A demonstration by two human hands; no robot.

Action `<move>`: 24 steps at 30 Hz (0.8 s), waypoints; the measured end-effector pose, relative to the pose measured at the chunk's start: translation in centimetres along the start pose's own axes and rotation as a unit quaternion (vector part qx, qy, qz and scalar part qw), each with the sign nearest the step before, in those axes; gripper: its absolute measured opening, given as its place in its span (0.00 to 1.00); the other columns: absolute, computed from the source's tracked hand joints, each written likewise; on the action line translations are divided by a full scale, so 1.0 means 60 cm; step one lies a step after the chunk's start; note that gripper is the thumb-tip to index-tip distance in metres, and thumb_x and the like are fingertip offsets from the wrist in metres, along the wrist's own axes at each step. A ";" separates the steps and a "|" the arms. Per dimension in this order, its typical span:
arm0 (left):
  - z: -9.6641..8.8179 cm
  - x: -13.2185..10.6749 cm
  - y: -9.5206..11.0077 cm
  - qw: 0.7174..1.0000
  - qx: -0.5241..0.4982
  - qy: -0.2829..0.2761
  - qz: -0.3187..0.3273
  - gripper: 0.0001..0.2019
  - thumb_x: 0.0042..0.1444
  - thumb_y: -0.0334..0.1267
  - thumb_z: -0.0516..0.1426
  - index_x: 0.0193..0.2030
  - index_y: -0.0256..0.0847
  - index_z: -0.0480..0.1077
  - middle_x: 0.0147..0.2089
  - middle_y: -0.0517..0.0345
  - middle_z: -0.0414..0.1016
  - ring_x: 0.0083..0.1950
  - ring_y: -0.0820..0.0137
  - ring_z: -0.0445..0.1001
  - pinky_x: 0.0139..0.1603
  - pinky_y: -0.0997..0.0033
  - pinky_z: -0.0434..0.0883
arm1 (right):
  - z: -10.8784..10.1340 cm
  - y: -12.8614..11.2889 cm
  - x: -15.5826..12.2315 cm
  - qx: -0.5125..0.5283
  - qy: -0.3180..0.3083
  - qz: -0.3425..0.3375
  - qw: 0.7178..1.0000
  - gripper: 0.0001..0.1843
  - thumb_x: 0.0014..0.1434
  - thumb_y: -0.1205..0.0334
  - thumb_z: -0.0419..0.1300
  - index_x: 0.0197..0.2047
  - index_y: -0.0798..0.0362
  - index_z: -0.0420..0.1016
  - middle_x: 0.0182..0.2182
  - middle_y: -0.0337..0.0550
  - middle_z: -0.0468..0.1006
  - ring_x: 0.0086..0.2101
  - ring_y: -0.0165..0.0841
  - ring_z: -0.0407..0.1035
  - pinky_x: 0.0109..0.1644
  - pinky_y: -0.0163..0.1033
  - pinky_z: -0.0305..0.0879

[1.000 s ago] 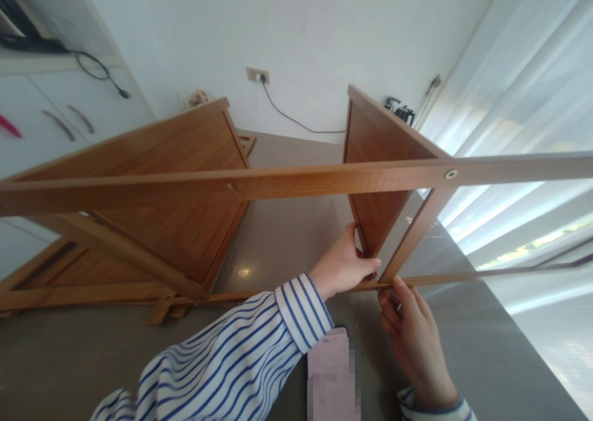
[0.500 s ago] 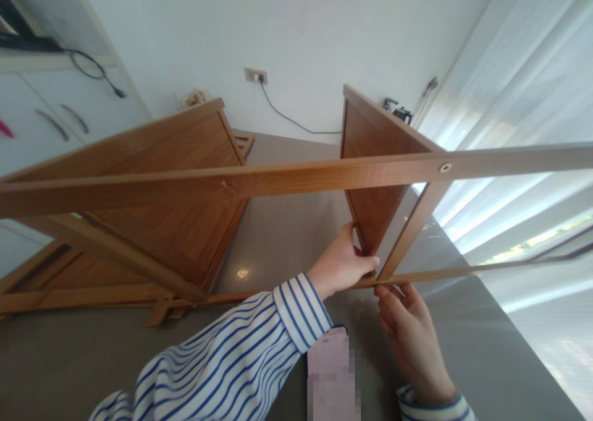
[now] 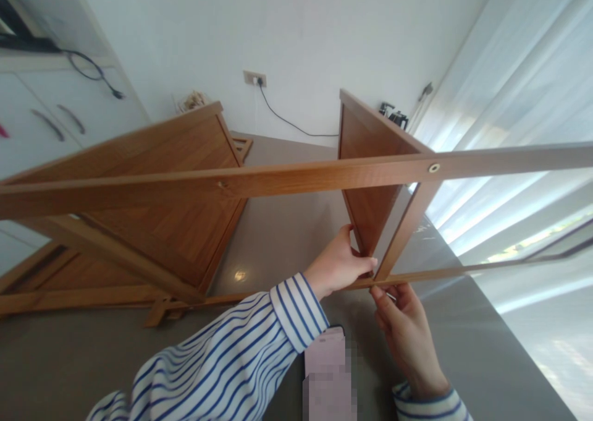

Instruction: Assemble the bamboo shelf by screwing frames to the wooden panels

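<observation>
Head view: left hand [image 3: 340, 261] is gripping panel [image 3: 365, 127], right hand [image 3: 406, 331] touching rail [image 3: 430, 277], hold unclear; crossbar [image 3: 296, 178] is blocking mid-frame, phone [image 3: 328, 354] lying bottom-centre.

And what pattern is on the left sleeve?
The left sleeve has blue stripes on white, showing best in the head view.

Upper rail [image 3: 296, 178] across gap between panels [image 3: 365, 133]

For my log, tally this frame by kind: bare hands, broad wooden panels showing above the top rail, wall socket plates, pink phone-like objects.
Bare hands: 2 (left hand, right hand)
Wooden panels: 2 (left panel, right panel)
Socket plate: 1
Pink phone-like object: 1
Total: 6
</observation>
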State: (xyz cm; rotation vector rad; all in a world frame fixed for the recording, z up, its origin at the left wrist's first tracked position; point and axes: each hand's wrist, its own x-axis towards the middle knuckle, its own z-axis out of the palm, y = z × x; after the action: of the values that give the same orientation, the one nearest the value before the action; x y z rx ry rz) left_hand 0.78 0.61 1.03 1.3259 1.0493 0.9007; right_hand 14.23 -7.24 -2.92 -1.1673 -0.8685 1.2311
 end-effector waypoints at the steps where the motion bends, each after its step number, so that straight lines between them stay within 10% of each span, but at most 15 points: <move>1: 0.000 -0.001 0.001 1.000 0.001 -0.003 0.001 0.39 0.42 0.39 0.66 0.60 0.36 0.55 0.32 0.54 0.75 0.32 0.63 0.75 0.35 0.65 0.71 | 0.000 0.001 0.000 -0.008 0.000 -0.006 1.000 0.20 0.48 0.56 0.67 0.44 0.50 0.69 0.35 0.38 0.74 0.19 0.19 0.52 0.18 0.27 0.47; 17: -0.004 -0.009 0.012 0.998 0.065 -0.023 0.004 0.38 0.45 0.43 0.64 0.62 0.37 0.54 0.37 0.51 0.76 0.35 0.64 0.75 0.40 0.65 0.71 | -0.002 0.008 0.004 -0.049 0.008 -0.058 0.997 0.27 0.47 0.56 0.67 0.50 0.51 0.68 0.38 0.44 0.77 0.21 0.24 0.62 0.19 0.29 0.54; 24: -0.001 -0.008 0.009 0.996 0.083 -0.016 0.037 0.49 0.48 0.42 0.62 0.69 0.42 0.34 0.32 0.56 0.75 0.30 0.65 0.75 0.38 0.64 0.71 | 0.002 0.008 0.003 -0.011 0.003 -0.034 0.999 0.25 0.46 0.57 0.68 0.48 0.50 0.68 0.37 0.40 0.75 0.18 0.20 0.55 0.18 0.28 0.49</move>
State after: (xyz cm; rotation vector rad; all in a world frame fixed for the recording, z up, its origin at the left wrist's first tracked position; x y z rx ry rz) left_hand 0.61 0.21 1.62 1.5223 1.0742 0.8577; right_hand 14.00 -7.07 -3.39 -1.1488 -0.9129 1.1647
